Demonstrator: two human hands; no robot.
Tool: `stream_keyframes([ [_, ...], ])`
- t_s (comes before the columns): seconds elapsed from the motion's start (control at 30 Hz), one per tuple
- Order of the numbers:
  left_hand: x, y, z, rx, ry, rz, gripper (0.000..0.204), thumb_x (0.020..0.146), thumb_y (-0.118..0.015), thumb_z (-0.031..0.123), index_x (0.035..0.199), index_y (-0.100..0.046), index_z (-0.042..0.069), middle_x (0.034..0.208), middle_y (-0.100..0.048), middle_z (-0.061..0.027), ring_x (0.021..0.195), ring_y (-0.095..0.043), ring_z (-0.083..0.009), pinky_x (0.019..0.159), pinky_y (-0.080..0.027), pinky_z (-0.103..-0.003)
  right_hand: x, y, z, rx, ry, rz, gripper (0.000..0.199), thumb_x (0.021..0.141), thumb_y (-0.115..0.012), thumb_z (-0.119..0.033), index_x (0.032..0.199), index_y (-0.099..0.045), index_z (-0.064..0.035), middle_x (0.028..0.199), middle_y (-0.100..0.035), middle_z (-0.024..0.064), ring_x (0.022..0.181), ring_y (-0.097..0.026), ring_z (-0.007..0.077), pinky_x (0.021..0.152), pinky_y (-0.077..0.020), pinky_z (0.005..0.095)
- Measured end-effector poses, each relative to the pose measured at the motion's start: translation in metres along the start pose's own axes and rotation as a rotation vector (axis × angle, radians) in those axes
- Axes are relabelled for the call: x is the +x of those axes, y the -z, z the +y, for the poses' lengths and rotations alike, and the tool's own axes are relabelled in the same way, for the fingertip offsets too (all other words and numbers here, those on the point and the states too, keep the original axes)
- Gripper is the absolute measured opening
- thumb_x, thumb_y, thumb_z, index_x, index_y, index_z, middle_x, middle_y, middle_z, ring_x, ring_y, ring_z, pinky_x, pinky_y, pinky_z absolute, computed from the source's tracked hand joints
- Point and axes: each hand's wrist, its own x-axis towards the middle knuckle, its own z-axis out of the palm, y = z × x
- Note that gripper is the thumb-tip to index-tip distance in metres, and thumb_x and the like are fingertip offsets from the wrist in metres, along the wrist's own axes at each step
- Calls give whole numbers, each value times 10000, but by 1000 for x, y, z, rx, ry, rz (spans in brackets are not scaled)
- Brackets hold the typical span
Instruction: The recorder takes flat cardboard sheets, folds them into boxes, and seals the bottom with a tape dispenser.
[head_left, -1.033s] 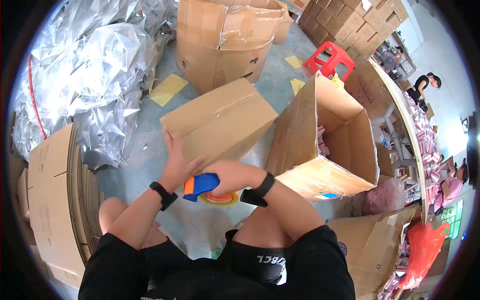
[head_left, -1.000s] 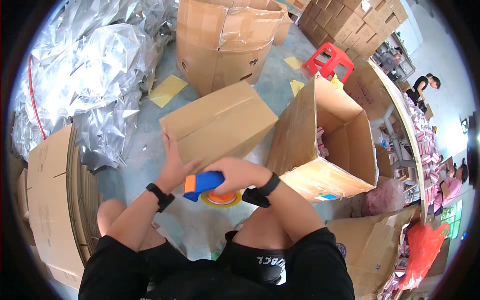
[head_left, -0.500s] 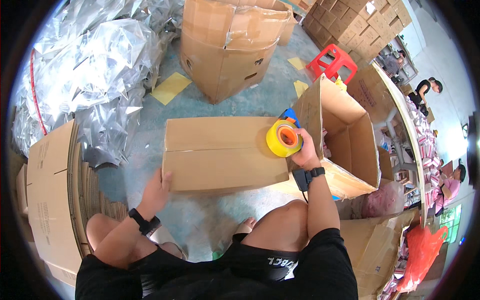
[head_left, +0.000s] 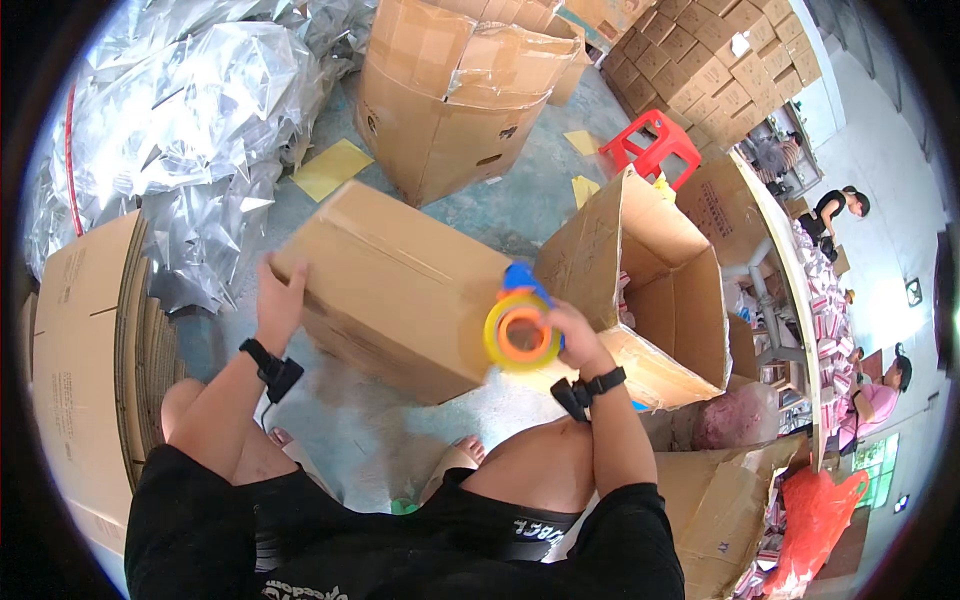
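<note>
A closed brown cardboard box (head_left: 400,275) is tilted in front of me, its long top turned at an angle and one long side showing. My left hand (head_left: 283,297) is closed on the box's left end, with fingers over the edge. In my right hand (head_left: 577,335) is a tape dispenser (head_left: 522,330) with a blue body and a yellow and orange roll. The dispenser overlaps the right end of the box; whether it touches the cardboard I cannot tell.
Flattened cardboard sheets (head_left: 85,360) stand at the left, below silvery film (head_left: 200,110). An open carton (head_left: 585,255) sits close on the right, and a tall carton (head_left: 440,120) ahead. Beyond are a red stool (head_left: 655,145), stacked boxes (head_left: 710,60) and people by a long table.
The box has turned clockwise and tipped, so its near side now shows. My left hand has moved up and left with its end; the right hand and dispenser have shifted left and nearer.
</note>
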Motion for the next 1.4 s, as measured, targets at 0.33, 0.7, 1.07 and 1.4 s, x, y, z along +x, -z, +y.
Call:
stream_keyframes([
  [0.33, -12, -12, 50, -52, -80, -322, 895, 920, -719, 375, 1563, -218, 6, 1359, -574, -263, 1215, -614, -318, 1006, -498, -396, -15, -30, -25, -441, 148, -367, 541, 767, -722, -141, 1267, -581, 9, 1129, -637, 82, 1061, -602, 169, 944, -485, 307],
  [0.7, -61, 30, 105, 102, 207, -1038, 960, 870, -790, 341, 1591, -189, 137, 1259, -623, -147, 891, -700, -250, 582, -630, -385, 16, -26, 16, 120, -149, 12, 414, 854, -659, -181, 1200, -577, 31, 1075, -620, 73, 992, -573, 147, 867, -464, 274],
  [1.07, -39, 31, 71, 455, -384, -573, 784, 902, -743, 208, 1574, -347, 125, 1308, -640, -180, 1129, -635, -236, 915, -533, -373, 9, -36, 14, -156, 35, -177, 449, 797, -696, -142, 1201, -563, 2, 1054, -615, 72, 967, -595, 159, 875, -482, 295],
  [1.4, -113, 15, 127, -671, 273, -978, 432, 1062, -541, 378, 1208, -675, -6, 1105, -721, -88, 995, -684, -158, 919, -538, -337, -33, -108, -52, -882, 631, -193, 933, 688, -761, -162, 1548, -400, -182, 1115, -654, 149, 988, -665, 377, 819, -569, 449],
])
